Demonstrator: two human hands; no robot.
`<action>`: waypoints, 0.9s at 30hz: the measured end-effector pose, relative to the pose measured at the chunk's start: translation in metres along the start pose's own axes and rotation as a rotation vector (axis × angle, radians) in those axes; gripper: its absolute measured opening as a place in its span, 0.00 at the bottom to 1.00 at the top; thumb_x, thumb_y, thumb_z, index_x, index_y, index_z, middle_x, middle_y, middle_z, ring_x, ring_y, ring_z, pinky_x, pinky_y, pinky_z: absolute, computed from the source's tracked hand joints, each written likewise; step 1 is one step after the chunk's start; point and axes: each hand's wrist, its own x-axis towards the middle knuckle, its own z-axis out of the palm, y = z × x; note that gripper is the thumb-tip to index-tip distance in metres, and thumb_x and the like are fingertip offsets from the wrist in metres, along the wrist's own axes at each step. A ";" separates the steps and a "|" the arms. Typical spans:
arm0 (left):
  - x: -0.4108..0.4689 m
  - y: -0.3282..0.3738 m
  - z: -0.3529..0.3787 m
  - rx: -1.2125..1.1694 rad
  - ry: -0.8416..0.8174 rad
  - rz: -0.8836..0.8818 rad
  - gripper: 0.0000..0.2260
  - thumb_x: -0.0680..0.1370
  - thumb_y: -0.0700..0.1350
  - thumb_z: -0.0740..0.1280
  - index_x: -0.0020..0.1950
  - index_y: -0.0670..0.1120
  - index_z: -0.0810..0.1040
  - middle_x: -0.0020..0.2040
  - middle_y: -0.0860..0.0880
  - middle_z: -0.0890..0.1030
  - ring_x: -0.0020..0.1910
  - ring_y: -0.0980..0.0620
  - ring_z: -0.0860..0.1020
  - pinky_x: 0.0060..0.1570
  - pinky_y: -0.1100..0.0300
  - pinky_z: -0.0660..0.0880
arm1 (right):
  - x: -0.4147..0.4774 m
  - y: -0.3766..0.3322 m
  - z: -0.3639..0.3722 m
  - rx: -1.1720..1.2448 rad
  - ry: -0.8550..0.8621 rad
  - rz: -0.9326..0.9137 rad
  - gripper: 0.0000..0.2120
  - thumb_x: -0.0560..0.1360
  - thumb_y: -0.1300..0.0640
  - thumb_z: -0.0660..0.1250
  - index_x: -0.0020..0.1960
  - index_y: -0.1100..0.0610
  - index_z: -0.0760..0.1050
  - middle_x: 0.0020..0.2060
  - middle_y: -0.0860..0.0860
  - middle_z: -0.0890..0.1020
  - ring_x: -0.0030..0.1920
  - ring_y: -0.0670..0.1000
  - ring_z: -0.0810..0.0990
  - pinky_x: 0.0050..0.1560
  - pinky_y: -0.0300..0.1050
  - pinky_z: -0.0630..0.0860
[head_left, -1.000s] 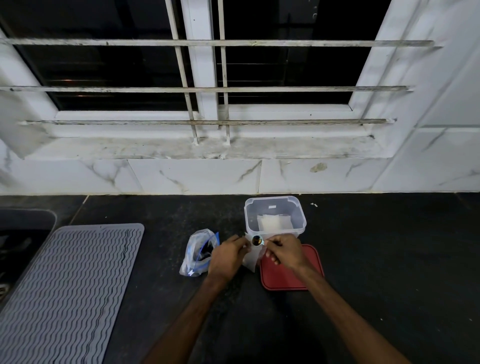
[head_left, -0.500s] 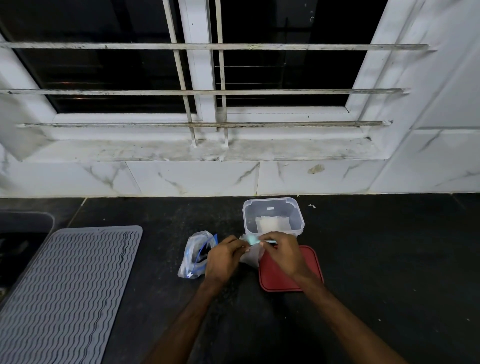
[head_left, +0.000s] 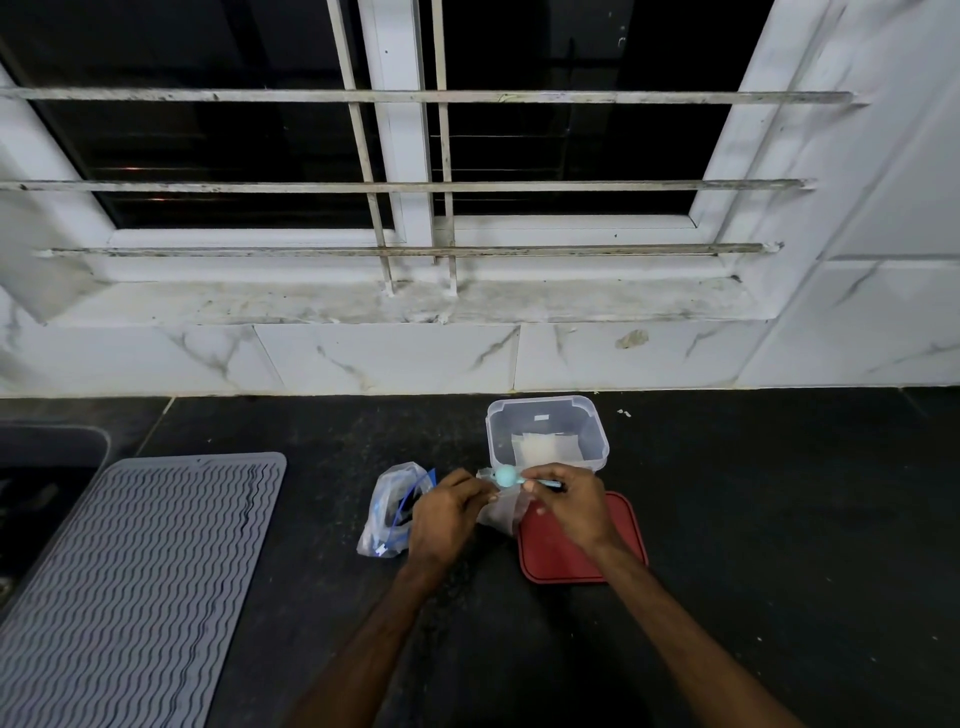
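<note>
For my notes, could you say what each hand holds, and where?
The right hand: blue spoon, by its handle; the left hand: clear bag, at its top.

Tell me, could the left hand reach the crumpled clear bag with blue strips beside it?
Probably yes: the crumpled clear bag with blue strips lies just beside the left hand, nothing between, though that hand is busy pinching a small clear pouch.

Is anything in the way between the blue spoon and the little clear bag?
Nothing visible. The right hand holds the blue spoon right at the mouth of the clear bag, which the left hand pinches.
</note>
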 end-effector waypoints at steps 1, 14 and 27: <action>0.000 0.000 0.000 0.003 0.000 0.000 0.07 0.78 0.44 0.68 0.53 0.51 0.84 0.49 0.54 0.81 0.44 0.56 0.79 0.41 0.63 0.73 | 0.001 -0.001 -0.001 0.002 -0.001 -0.003 0.06 0.72 0.65 0.73 0.48 0.58 0.84 0.42 0.48 0.86 0.36 0.54 0.84 0.36 0.46 0.82; -0.006 -0.004 0.002 0.006 0.033 0.013 0.06 0.76 0.45 0.70 0.51 0.52 0.85 0.48 0.55 0.81 0.43 0.56 0.80 0.38 0.59 0.77 | -0.001 -0.002 -0.001 -0.124 -0.068 -0.056 0.10 0.73 0.65 0.72 0.45 0.51 0.83 0.41 0.45 0.86 0.35 0.40 0.82 0.37 0.35 0.77; -0.006 -0.001 0.003 -0.029 0.038 0.020 0.07 0.77 0.48 0.67 0.51 0.52 0.85 0.49 0.54 0.82 0.44 0.55 0.81 0.41 0.56 0.79 | -0.003 -0.008 -0.001 -0.046 -0.097 0.047 0.06 0.78 0.63 0.67 0.45 0.57 0.81 0.32 0.51 0.84 0.27 0.45 0.76 0.26 0.38 0.73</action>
